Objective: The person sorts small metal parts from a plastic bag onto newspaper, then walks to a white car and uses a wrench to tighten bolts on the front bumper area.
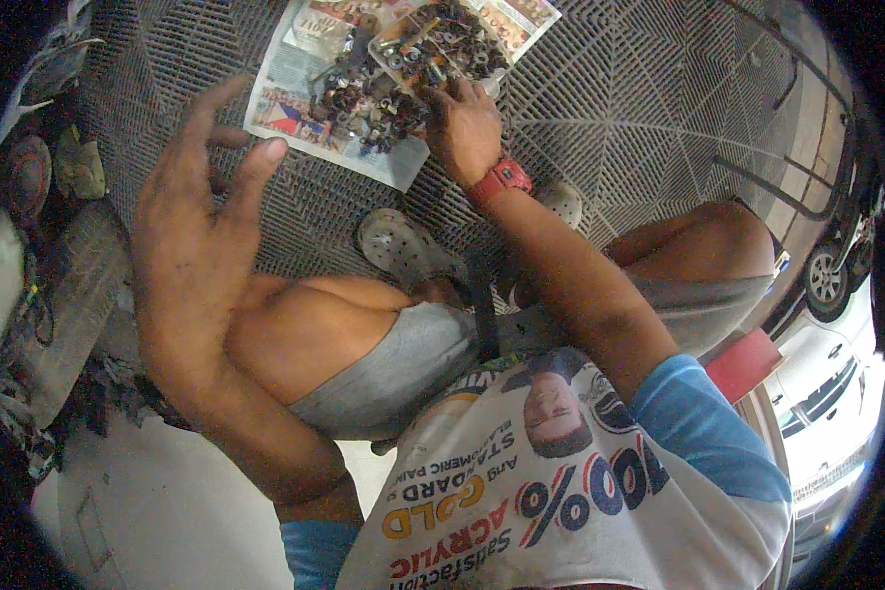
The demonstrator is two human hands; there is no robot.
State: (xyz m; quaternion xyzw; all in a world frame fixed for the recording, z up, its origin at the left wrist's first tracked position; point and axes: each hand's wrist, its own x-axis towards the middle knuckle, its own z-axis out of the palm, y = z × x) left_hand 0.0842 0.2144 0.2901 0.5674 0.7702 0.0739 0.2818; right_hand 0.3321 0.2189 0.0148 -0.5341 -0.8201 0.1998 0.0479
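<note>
My right hand, below a red wristwatch, reaches down to a heap of small metal hardware. Its fingers are bent together at the near edge of a shallow tray, and their tips are hidden, so what they pinch cannot be made out. Dark screws, bolts, nuts and washers fill the tray. More loose hardware lies beside it on a spread newspaper. Raised to the left of the paper, my left hand is open, fingers apart, holding nothing.
Grey ridged mats cover the floor. A clog is on my foot just below the newspaper. Dark clutter and a worn board line the left. At right are black metal bars, a red box-like thing and a white car.
</note>
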